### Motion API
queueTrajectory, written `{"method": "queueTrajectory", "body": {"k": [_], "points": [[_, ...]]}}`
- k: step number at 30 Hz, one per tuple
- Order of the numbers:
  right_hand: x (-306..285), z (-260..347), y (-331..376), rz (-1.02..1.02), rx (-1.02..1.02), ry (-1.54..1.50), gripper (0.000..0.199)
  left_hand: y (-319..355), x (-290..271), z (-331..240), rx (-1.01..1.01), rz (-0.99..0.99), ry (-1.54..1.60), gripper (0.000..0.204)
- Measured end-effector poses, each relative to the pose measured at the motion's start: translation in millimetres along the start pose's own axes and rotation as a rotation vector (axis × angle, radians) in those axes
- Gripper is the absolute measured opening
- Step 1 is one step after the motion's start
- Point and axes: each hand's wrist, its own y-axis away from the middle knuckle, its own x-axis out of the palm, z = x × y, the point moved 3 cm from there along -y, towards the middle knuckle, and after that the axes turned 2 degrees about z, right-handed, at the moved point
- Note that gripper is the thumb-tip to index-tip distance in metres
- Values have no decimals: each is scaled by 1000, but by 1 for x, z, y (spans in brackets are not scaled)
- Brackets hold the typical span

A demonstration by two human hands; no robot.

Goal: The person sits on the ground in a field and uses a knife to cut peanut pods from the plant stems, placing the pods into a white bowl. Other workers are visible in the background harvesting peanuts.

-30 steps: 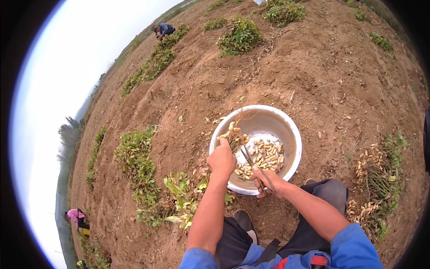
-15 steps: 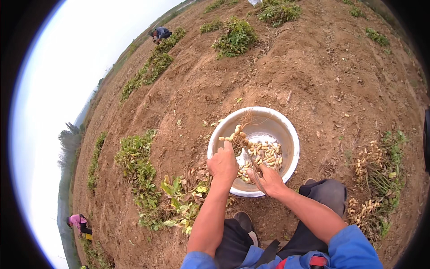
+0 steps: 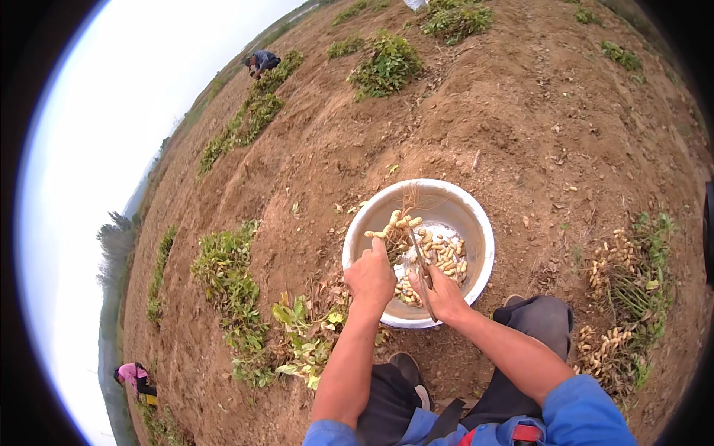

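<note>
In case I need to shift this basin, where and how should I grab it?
Probably by the rim of the basin, at left and right, one hand from each outer side: it is wide and round, with peanuts inside, so opposite grips should keep it level. First free the left hand of its peanut cluster and the right hand of its metal tool.

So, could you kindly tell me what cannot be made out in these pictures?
Head view:
Grip of the left hand on the peanut cluster: hidden behind the hand.
Handles of the scissors: partly covered by the right hand.
White object: cut off by the top edge.
Hands of the co-worker in pink: too small.
</note>
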Motion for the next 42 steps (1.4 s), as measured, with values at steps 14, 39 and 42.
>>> {"method": "queueTrajectory", "body": {"k": [14, 39, 42], "points": [[-20, 22, 3, -101, -57, 351, 65, 5, -5, -6, 44, -144, -90, 41], [-34, 23, 1, -189, -100, 485, 56, 12, -1, -3, 70, -400, -183, 37], [-28, 23, 1, -142, -25, 392, 53, 13, -2, -5, 88, -482, -182, 35]]}}
